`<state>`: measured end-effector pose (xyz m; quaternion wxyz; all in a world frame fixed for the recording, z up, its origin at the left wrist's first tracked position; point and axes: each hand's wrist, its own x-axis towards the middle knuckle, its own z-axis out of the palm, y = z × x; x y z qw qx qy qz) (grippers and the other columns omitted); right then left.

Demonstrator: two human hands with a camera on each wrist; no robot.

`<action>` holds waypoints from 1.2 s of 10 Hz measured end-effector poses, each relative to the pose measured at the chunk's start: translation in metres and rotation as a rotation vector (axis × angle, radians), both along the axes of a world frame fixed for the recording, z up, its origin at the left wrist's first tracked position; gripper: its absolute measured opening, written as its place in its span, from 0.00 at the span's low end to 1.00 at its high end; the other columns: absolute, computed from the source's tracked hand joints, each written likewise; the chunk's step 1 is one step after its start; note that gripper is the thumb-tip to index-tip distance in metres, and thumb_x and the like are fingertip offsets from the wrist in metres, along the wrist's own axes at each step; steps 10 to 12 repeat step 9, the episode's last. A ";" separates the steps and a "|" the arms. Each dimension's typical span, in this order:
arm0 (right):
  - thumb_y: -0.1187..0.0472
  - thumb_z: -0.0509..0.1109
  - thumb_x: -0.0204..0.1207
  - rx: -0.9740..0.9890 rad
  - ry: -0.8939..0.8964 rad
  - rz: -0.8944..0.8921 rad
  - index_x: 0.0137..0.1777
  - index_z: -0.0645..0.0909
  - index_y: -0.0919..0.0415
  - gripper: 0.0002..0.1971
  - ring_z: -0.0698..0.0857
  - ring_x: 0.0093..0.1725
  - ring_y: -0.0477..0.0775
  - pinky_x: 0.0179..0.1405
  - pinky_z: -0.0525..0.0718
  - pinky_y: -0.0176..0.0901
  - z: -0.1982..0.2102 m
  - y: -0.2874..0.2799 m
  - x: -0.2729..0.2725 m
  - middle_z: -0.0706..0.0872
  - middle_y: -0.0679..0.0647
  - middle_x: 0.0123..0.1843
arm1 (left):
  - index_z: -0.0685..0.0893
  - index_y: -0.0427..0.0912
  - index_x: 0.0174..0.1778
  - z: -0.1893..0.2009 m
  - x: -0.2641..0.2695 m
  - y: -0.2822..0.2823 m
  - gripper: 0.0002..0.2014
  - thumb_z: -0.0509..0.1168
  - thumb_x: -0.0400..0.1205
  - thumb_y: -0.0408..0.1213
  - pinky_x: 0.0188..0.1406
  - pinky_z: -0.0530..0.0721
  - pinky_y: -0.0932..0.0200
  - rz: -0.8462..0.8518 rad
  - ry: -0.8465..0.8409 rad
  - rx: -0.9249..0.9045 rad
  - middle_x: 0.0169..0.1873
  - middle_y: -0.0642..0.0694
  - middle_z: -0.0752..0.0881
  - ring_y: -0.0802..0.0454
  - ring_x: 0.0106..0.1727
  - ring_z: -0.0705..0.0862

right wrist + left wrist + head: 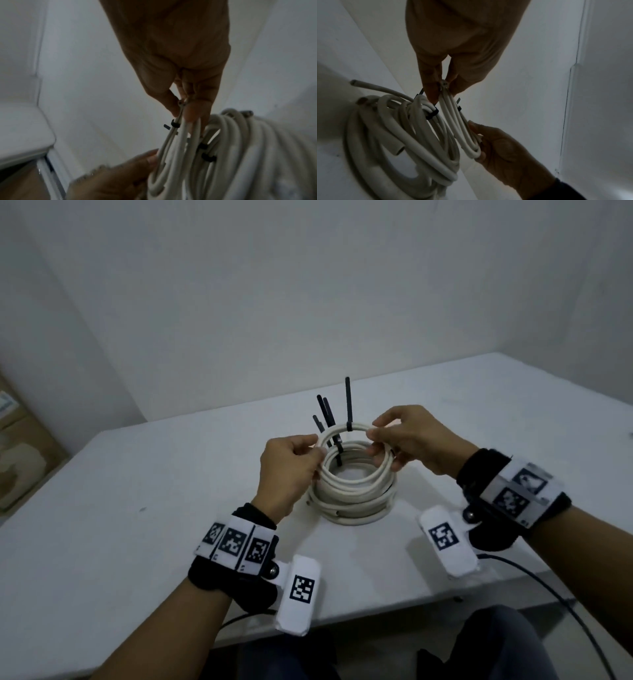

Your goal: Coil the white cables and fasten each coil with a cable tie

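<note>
Two hands hold one small coil (346,429) just above the table (137,474): the left hand (289,465) pinches its left side, the right hand (407,440) pinches its right side. A black cable tie (348,402) already closes it. Under it lies a stack of tied coils (352,501) with ties pointing up. I judge the work nearly finished; no loose cable is visible.
</note>
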<state>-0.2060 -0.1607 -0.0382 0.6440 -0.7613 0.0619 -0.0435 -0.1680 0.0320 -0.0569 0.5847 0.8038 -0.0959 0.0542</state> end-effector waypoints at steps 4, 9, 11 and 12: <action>0.60 0.69 0.79 -0.826 0.110 -0.013 0.52 0.86 0.66 0.10 0.83 0.22 0.55 0.24 0.85 0.40 0.001 0.001 0.016 0.85 0.58 0.32 | 0.88 0.31 0.58 -0.005 -0.001 -0.013 0.12 0.68 0.81 0.32 0.39 0.70 0.74 -0.016 -0.145 0.406 0.42 0.43 0.86 0.51 0.45 0.83; 0.45 0.70 0.76 -0.825 0.029 -0.094 0.62 0.78 0.57 0.21 0.82 0.34 0.48 0.36 0.81 0.44 0.008 -0.004 0.017 0.80 0.51 0.53 | 0.80 0.35 0.67 0.008 0.000 0.007 0.24 0.71 0.79 0.45 0.40 0.77 0.65 0.056 0.048 0.344 0.47 0.47 0.82 0.55 0.41 0.81; 0.45 0.70 0.76 -0.825 0.029 -0.094 0.62 0.78 0.57 0.21 0.82 0.34 0.48 0.36 0.81 0.44 0.008 -0.004 0.017 0.80 0.51 0.53 | 0.80 0.35 0.67 0.008 0.000 0.007 0.24 0.71 0.79 0.45 0.40 0.77 0.65 0.056 0.048 0.344 0.47 0.47 0.82 0.55 0.41 0.81; 0.45 0.70 0.76 -0.825 0.029 -0.094 0.62 0.78 0.57 0.21 0.82 0.34 0.48 0.36 0.81 0.44 0.008 -0.004 0.017 0.80 0.51 0.53 | 0.80 0.35 0.67 0.008 0.000 0.007 0.24 0.71 0.79 0.45 0.40 0.77 0.65 0.056 0.048 0.344 0.47 0.47 0.82 0.55 0.41 0.81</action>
